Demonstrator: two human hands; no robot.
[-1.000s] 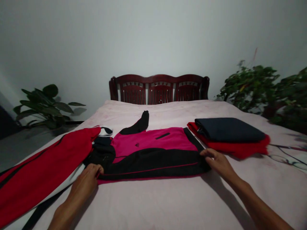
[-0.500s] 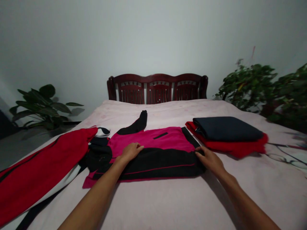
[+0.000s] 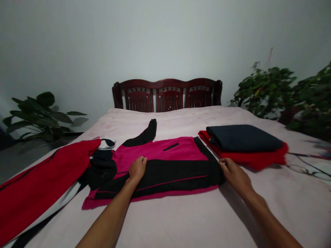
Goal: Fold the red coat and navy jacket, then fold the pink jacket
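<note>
A magenta and black jacket (image 3: 178, 151) lies flat on the bed, its near black sleeve laid along the body and its far sleeve stretched toward the headboard. My left hand (image 3: 138, 168) is closed on the upper end of the near sleeve, by the shoulder. At the right end, the fingers of my right hand (image 3: 236, 175) pinch the black cuff and hem. Just beyond that hand sits a folded dark navy garment (image 3: 244, 138) on a folded red one (image 3: 258, 161).
Left of the jacket lies a red, white and navy garment (image 3: 46, 177). Eyeglasses (image 3: 307, 171) rest at the right of the pink bedsheet (image 3: 176, 220). A dark wooden headboard (image 3: 169, 94) stands at the back, with leafy plants (image 3: 269, 91) on both sides.
My right hand has shifted slightly right, drawing the cuff end with it. My left hand has closed more tightly and moved a little left. The camera view has shifted slightly.
</note>
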